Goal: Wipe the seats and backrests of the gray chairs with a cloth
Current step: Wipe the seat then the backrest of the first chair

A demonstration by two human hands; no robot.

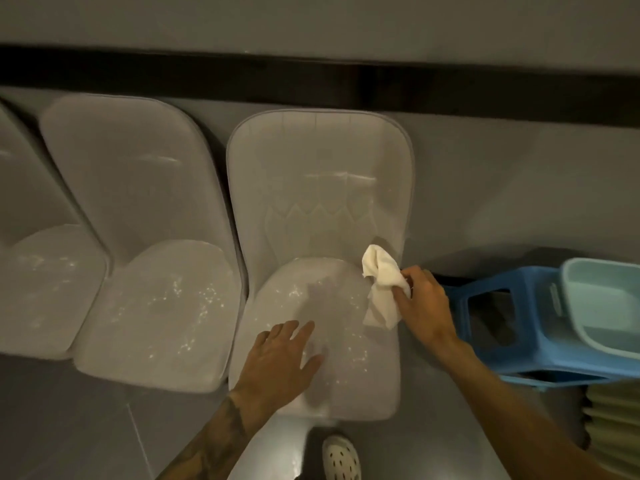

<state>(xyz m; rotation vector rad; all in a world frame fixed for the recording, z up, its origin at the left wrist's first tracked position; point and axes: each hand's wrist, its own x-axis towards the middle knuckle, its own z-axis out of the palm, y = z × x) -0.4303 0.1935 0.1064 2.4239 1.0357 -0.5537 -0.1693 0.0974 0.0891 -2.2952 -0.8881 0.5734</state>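
Three gray plastic chairs stand in a row against the wall. The right chair is directly below me. My left hand lies flat with fingers spread on the front of its seat. My right hand grips a crumpled white cloth at the seat's right edge, near where seat meets backrest. The middle chair and the left chair sit to the left, their seats speckled with bright spots.
A blue plastic stool stands right beside the right chair, with a pale green basin on it. Stacked pale items sit at the lower right. My white perforated shoe is on the gray floor below the seat.
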